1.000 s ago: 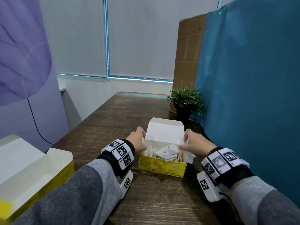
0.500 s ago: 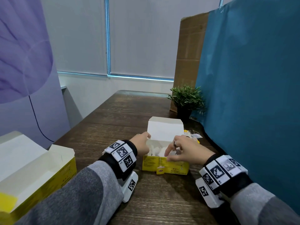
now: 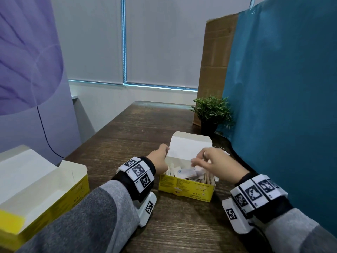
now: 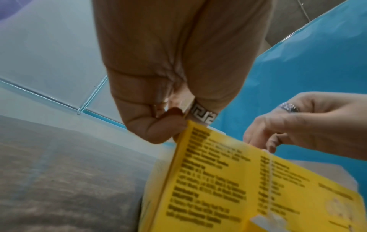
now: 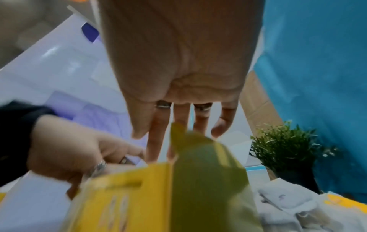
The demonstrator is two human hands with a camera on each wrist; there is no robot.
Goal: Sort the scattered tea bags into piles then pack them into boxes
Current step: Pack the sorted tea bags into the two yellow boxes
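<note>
Sleeves, grey, both forearms in from the bottom edge, marker-tagged wrist bands on each. Nearest object: big open yellow box (image 3: 43,190) at the near-left corner of the wood surface (image 3: 127,136), lid flap back, white interior, contents not visible from this angle. Centre, just past the wrists: small yellow box (image 3: 186,187) standing on the surface, white lid (image 3: 189,147) tipped up and back, white tea bags (image 3: 185,173) packed and loosely heaped inside. Left hand (image 3: 160,161) sits at the box's left end; left wrist view shows its fingers (image 4: 151,130) curled, thumb and forefinger pinching the top corner edge of the yellow wall, patterned ring on one finger. Right hand (image 3: 215,162) hovers over the open top on the right side, fingers (image 5: 157,141) extended and spread, pointing down toward the bags; cannot tell if the tips touch a bag, nothing gripped as far as the frames show. Rings on the right hand too. More white tea bags (image 5: 286,202) lie loose on the surface just right of the box, beside another bit of yellow carton at the edge of the right wrist view. Beyond that: small potted plant (image 3: 212,110) near the teal partition (image 3: 284,99), brown cardboard sheet (image 3: 217,63) behind it, window blinds at the far end, purple panel on the left.
</note>
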